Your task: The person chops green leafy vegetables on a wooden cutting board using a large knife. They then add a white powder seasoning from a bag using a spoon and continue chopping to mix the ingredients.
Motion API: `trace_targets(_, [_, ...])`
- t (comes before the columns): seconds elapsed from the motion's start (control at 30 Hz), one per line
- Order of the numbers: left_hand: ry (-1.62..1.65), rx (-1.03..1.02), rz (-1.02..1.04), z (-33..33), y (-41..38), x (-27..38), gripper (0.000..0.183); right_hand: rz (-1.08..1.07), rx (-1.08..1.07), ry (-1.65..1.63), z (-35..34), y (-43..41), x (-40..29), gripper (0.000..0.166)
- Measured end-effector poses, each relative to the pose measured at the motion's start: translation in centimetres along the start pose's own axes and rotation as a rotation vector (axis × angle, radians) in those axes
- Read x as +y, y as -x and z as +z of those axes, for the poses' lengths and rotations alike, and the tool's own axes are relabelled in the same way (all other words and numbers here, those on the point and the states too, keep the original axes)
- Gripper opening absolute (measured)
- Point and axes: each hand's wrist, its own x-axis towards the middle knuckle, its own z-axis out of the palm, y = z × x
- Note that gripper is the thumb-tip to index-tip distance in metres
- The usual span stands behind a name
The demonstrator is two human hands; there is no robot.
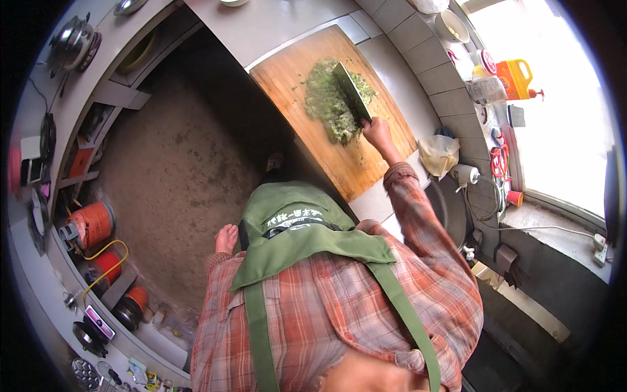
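My right hand is closed around the handle of a cleaver, whose broad blade stands on edge over a heap of finely chopped green vegetable. The heap is spread across a wooden cutting board that lies on the tiled counter, and small green bits are scattered around it. Part of the heap is blurred. My left hand hangs low beside the green apron, away from the board, with nothing seen in it; its fingers are partly bent.
Right of the board are a plastic bag and a dark round pan. An orange-yellow bottle and a bowl stand along the window side. An orange gas canister sits at the left, below a shelf.
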Motion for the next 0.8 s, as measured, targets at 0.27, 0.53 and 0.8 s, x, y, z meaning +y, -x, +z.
trace_targets(0.27, [0.093, -0.162, -0.011, -3.0, -3.6, -0.8, 0.033, -0.001, -0.034, 0.035, 0.7, -1.5, 1.1, 0.034])
trace_targets(0.53, [0.021, -0.044, 0.121, -0.3, -1.8, -0.1, 0.029, 0.07, -0.121, 0.074, 0.8, -1.7, 1.1, 0.029])
trace_targets(0.8, [0.071, -0.182, -0.018, -5.2, -5.6, -1.9, 0.031, -0.022, -0.066, 0.044, 1.4, -1.5, 1.2, 0.032])
